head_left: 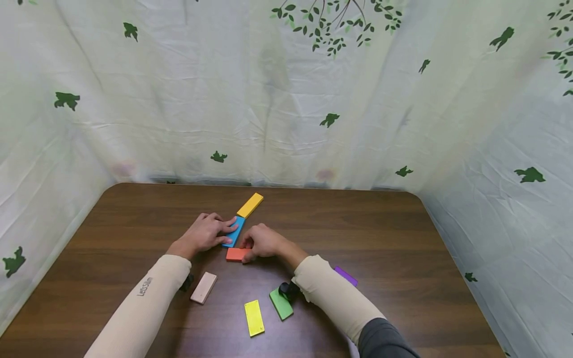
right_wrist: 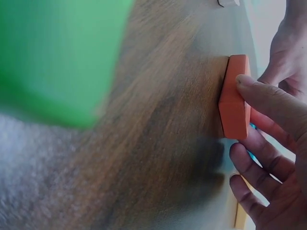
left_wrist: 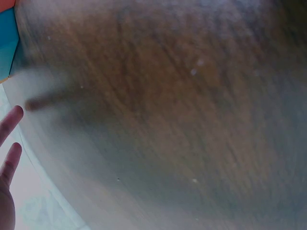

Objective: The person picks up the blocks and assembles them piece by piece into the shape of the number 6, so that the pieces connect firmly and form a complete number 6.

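Head view: the orange block (head_left: 236,254), judged light, stiff and best edge-held, was pinched by the right hand (head_left: 265,242)

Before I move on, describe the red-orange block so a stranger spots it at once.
On the brown table, an amber block near the far edge leads down to a blue block. At the blue block's near end lies the red-orange block, pinched by the right grip. Colour and crosswise lie set it apart from both slanted neighbours.
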A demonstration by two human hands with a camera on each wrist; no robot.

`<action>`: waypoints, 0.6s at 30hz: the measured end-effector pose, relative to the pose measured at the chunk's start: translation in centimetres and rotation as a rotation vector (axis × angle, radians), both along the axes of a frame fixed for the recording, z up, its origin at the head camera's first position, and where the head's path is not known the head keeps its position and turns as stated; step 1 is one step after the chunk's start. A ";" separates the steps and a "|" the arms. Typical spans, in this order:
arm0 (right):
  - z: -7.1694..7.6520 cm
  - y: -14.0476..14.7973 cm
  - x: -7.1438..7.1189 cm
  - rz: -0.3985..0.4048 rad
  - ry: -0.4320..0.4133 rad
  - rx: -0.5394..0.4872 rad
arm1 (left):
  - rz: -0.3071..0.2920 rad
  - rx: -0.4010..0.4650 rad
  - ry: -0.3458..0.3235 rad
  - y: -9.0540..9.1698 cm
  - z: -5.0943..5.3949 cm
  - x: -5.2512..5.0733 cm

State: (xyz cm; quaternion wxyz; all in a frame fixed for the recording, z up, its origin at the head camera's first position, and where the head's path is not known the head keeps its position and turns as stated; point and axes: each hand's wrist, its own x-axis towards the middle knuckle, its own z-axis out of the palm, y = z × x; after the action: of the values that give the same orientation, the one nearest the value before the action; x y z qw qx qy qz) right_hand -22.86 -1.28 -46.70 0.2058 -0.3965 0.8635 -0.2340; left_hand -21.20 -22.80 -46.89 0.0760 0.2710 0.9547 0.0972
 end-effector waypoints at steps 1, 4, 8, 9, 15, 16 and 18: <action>0.0 0.0 0.0 0.000 -0.003 -0.002 | -0.001 0.001 0.001 0.0 0.0 0.0; -0.1 0.0 0.0 0.000 -0.003 -0.008 | 0.000 0.005 0.000 0.0 0.0 0.0; -0.1 0.1 0.0 -0.001 0.002 -0.008 | 0.004 0.007 0.000 0.0 0.0 0.0; -0.1 0.1 0.0 -0.001 0.002 -0.008 | 0.006 0.010 -0.001 0.0 0.0 -0.1; -0.2 0.3 -0.1 0.003 -0.011 -0.022 | 0.000 0.012 0.010 0.1 -0.1 0.0; -0.2 0.4 -0.2 0.005 -0.009 -0.027 | -0.002 0.010 0.014 0.1 -0.1 0.0; -0.2 0.7 -0.2 0.003 -0.006 -0.040 | 0.002 0.011 0.014 0.1 0.0 0.0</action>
State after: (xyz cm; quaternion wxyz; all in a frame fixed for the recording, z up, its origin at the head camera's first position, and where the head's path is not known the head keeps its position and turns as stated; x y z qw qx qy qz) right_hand -23.06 -0.60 -46.89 0.2006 -0.4011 0.8574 -0.2523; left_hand -21.16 -22.69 -46.93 0.0677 0.2711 0.9549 0.1008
